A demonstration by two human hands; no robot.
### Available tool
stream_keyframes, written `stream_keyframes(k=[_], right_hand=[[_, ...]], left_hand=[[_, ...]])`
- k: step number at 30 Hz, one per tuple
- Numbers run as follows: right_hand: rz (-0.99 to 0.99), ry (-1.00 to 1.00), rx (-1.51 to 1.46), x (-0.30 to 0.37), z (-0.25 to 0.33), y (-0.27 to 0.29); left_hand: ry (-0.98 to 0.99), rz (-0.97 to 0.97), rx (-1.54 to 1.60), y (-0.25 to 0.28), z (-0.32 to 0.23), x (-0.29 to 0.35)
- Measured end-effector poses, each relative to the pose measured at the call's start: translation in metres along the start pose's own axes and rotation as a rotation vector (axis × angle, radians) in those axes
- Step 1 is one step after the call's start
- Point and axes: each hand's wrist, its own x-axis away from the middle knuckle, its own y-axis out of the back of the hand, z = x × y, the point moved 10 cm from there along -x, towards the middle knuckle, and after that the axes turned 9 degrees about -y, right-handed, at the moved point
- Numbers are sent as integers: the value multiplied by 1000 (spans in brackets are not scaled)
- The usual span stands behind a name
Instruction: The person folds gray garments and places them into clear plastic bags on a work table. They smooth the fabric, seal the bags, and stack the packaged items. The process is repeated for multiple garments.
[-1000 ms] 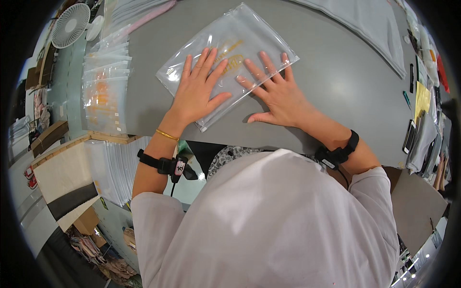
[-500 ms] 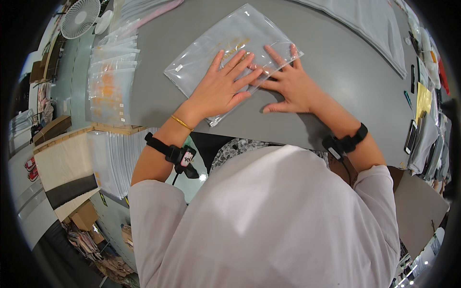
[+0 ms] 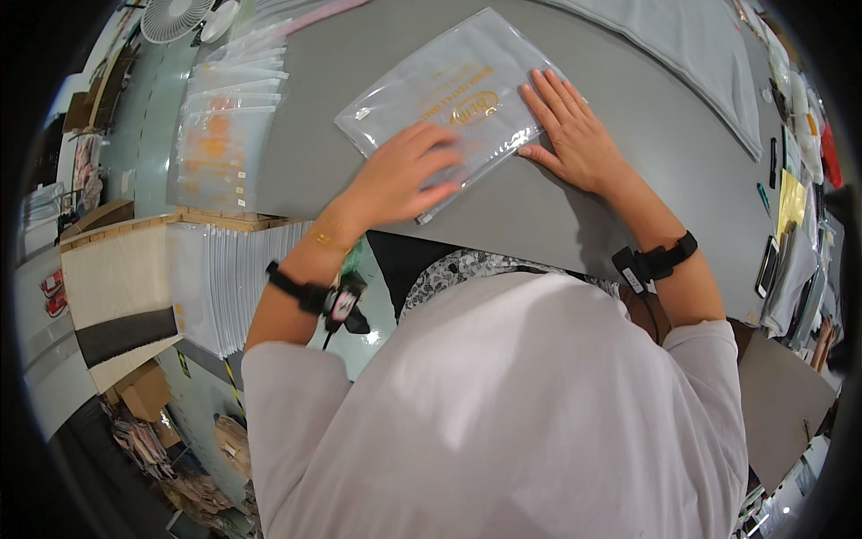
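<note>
- Lower center: the person's pale shirt [image 3: 485,395] fills the near part of the frame; a black band [image 3: 669,258] circles the right forearm, and another black band [image 3: 298,289] the left, each with a small box.
- Center, left of the middle: the left hand [image 3: 409,175] is over the near edge of the clear bag [image 3: 449,90], fingers loosely parted and blurred, nothing visibly gripped; I cannot tell whether it touches the plastic.
- Right of center: the right hand [image 3: 575,135] lies on the bag's right end, 4 fingers straight and close together, thumb held away. Laid flat like this, it probably steadies the film.
- Upper center: the bag lies slantwise on the grey table [image 3: 664,126], yellow print upward, within reach of both hands.
- Left of the frame: upright packed sheets [image 3: 238,287] stand in a row, perhaps on edge to save room.
- Upper left: printed clear bags [image 3: 215,144] overlap in a staggered row, which likely leaves each edge easy to catch; beyond is a white fan [image 3: 175,18].
- Upper right: grey cloth [image 3: 687,63] lies well apart from the 2 hands.
</note>
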Motion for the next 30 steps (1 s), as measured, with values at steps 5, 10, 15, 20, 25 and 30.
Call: stream_keyframes(k=[5,10,15,20,25,30], right_hand=[[-36,42,-18,-3,4,15],[51,363,-456,11,99,35],[-54,527,-472,4,171,12],[-99,703,-329,16,150,9],[-59,505,-176,16,18,35],[-53,305,-78,13,-53,43]], left_hand=[[-161,-27,-143,-2,-28,58],[-193,-146,-186,-11,-33,71],[-108,-154,-234,-18,-36,71],[-63,-217,-230,-33,-34,78],[-40,-359,-127,-29,-33,93],[-33,-339,-113,-15,-38,90]])
